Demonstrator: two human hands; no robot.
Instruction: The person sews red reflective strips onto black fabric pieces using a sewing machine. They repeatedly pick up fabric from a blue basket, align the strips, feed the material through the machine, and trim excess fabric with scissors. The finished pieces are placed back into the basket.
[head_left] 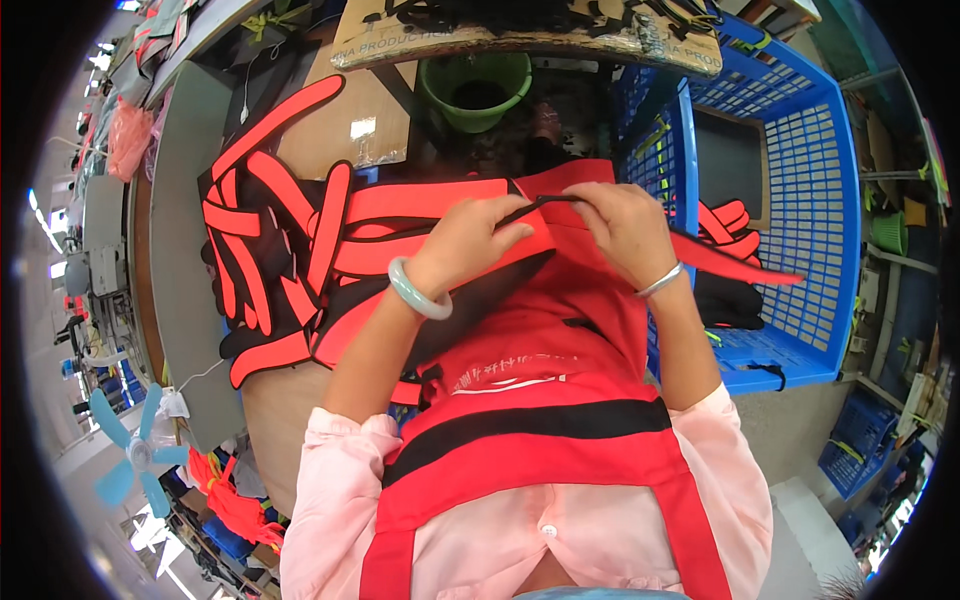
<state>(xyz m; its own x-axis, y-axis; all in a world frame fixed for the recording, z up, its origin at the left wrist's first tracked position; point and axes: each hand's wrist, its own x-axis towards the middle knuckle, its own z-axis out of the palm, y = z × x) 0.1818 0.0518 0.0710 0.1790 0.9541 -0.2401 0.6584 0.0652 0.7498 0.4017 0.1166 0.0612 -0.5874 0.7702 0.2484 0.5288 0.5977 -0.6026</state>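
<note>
Left hand (468, 240) and right hand (622, 225) each pinched on 1 black cord (545, 203) stretched between them, above red strip (440, 200) in lap, strip pile (270, 270) left, green bucket (476, 88) ahead, blue crate (800, 190) right

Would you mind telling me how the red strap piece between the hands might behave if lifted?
The red strap probably hangs floppy: it bends between the left hand and right hand. Likely light, being thin and flat. Unlikely to roll.
</note>
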